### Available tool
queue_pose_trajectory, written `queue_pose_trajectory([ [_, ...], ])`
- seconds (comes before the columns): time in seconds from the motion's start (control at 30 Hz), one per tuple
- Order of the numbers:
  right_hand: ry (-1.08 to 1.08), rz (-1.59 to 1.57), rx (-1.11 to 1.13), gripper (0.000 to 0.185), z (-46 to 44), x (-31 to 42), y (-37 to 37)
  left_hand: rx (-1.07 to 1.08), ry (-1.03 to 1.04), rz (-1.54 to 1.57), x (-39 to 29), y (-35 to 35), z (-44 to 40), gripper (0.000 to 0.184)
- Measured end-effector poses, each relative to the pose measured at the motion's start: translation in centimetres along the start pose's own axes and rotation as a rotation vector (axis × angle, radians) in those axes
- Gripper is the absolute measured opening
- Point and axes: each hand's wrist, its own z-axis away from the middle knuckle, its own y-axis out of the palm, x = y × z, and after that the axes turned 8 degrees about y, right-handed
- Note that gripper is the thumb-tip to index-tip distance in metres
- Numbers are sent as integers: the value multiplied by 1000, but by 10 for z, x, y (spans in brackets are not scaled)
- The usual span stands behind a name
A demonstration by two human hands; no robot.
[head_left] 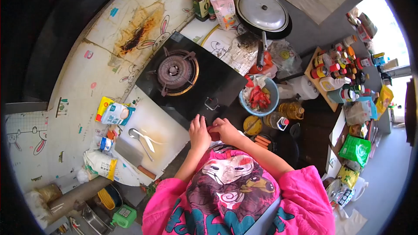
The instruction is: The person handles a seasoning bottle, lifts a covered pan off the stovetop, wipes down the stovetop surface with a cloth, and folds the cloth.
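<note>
My left hand [199,133] lies at the front edge of the black gas stove [196,100], its fingers stretched forward and a little apart. Beside it my right hand [227,131] has its fingers curled in around a small dark red thing [214,135]. That thing sits between both hands and is mostly covered, so its kind cannot be made out. The stove's control knob [211,102] is just ahead of my fingers. Farther back is the burner [174,72], with nothing on its grate and no flame visible.
Left of the stove, a cutting board [170,139] bears a spoon [141,137] and a cleaver [130,156]. Bagged seasonings [118,113] stand by the wall. To the right are a blue basin [272,108] of scraps, oil bottles [291,110], and sausages [262,141]. A lidded pan [263,12] stands behind.
</note>
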Motion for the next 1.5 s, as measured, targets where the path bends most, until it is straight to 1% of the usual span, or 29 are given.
queue_pose_trajectory([
  [0.03,37,-124,0,42,1,-3,4,-30,-24,24,1,0,1,54],
  [0.07,36,-129,-1,42,4,-10,6,-58,-49,46,2,0,1,55],
  [0.1,73,-179,-59,43,4,-12,-1,-101,-37,31,4,1,2,56],
  [0.13,110,-229,-113,45,3,-8,-16,-83,-74,25,1,-5,2,58],
  [0.2,143,-128,-264,44,0,-6,-42,-99,-84,2,-2,-9,5,55],
  [0.27,249,-98,-389,42,-7,-3,-51,-100,-106,-6,-5,-5,9,55],
  [0.33,240,-51,-347,42,-9,-9,-42,-103,-129,-11,-9,1,14,56],
  [0.43,219,103,-252,43,-10,1,-11,-60,-155,-8,-12,7,23,58],
  [0.47,203,117,-241,36,-6,7,0,-57,-162,-14,-14,8,27,58],
  [0.53,78,148,-168,31,0,19,12,-68,-212,-6,-20,5,35,62],
  [0.57,82,134,-143,27,5,26,19,-100,-220,-17,-21,5,40,64],
  [0.6,56,176,-146,29,9,33,24,-98,-227,-20,-20,5,46,64],
  [0.7,59,140,-141,34,14,41,34,-121,-275,20,-11,6,60,64],
  [0.77,120,-199,32,40,15,35,38,-116,-218,55,-1,9,67,62],
  [0.8,121,-194,24,40,15,32,38,-120,-209,56,2,10,68,62],
  [0.87,76,-295,-134,44,11,25,35,-158,-136,119,11,9,66,61],
  [0.93,176,-166,-280,44,9,41,8,-174,-140,167,4,-1,57,61],
  [1.0,255,-84,-421,47,0,43,4,-154,-93,197,5,-10,49,62],
  [1.03,284,-8,-504,51,-6,41,14,-159,-55,190,7,-15,46,60],
  [1.07,281,-1,-509,51,-9,44,22,-165,-49,193,12,-18,47,60],
  [1.13,268,250,-440,51,-10,57,32,-72,28,163,26,-20,47,57],
  [1.17,253,256,-327,48,-7,63,37,-78,73,150,34,-20,50,54],
  [1.2,147,329,-263,46,-4,73,36,-83,77,154,41,-21,54,54],
  [1.27,21,284,-287,47,-5,73,58,-58,127,181,55,-21,60,55],
  [1.3,51,187,-267,43,-6,81,58,-68,151,197,59,-24,61,58],
  [1.33,56,192,-268,43,-10,83,57,-68,155,203,61,-26,62,58],
  [1.4,234,-25,-279,40,-24,84,50,-98,147,281,67,-34,65,59],
  [1.47,268,-4,-492,38,-44,79,43,-109,170,294,78,-36,63,60],
  [1.5,292,35,-549,40,-54,74,43,-126,199,279,82,-37,61,57],
])
